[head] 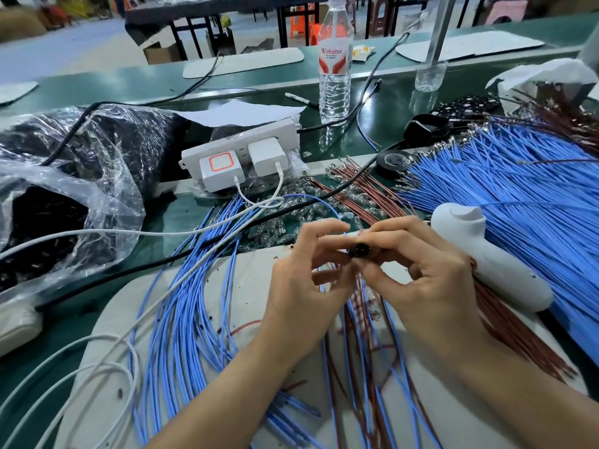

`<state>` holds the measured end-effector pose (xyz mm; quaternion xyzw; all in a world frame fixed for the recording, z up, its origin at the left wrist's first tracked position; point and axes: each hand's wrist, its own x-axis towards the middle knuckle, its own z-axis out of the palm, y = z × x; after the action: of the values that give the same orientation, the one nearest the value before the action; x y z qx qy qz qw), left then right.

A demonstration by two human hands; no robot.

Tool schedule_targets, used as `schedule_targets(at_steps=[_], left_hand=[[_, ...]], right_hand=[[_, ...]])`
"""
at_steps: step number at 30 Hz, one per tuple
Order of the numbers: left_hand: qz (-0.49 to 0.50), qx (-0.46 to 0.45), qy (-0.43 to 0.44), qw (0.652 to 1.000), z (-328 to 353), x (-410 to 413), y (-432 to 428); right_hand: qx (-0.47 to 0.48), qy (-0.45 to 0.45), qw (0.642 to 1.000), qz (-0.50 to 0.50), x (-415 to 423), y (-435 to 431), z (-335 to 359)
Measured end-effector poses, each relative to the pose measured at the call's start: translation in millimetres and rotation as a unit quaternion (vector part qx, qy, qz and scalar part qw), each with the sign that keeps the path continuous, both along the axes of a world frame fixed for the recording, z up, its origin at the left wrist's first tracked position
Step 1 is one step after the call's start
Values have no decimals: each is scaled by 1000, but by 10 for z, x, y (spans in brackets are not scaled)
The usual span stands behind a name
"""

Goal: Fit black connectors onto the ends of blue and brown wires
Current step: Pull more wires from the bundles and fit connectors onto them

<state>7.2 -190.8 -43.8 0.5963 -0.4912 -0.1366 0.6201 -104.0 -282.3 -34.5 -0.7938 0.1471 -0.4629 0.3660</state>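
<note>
1. Right hand [421, 277]: thumb and fingers curled, pinching a black connector [359, 249] above the white work board [246, 286].
2. Left hand [301, 286]: fingertips narrowed, pinching a single blue wire [304, 195] just beside the connector.
3. Loose blue wires [181, 319] lie on the board; brown wires [369, 192] lie beyond the hands.
</note>
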Motion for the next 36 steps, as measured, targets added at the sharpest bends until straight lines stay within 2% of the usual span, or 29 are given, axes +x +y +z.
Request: schedule_targets(at_steps=[3, 8, 15, 23, 33, 36], left_hand=[[-18, -12, -20, 1000, 4, -16, 13], [4, -30, -22, 999, 0, 5, -15], [21, -22, -67, 997, -10, 22, -36], [59, -4, -154, 986, 18, 26, -36], [95, 20, -179, 979, 37, 21, -17], [92, 22, -178, 979, 33, 20, -16]], right_hand=[[16, 7, 1000, -3, 1, 0, 28], [17, -36, 999, -20, -53, -32, 77], [124, -96, 986, 64, -56, 43, 80], [120, -54, 991, 39, -54, -14, 58], [125, 4, 992, 27, -68, -66, 121], [163, 2, 986, 44, -68, -81, 132]])
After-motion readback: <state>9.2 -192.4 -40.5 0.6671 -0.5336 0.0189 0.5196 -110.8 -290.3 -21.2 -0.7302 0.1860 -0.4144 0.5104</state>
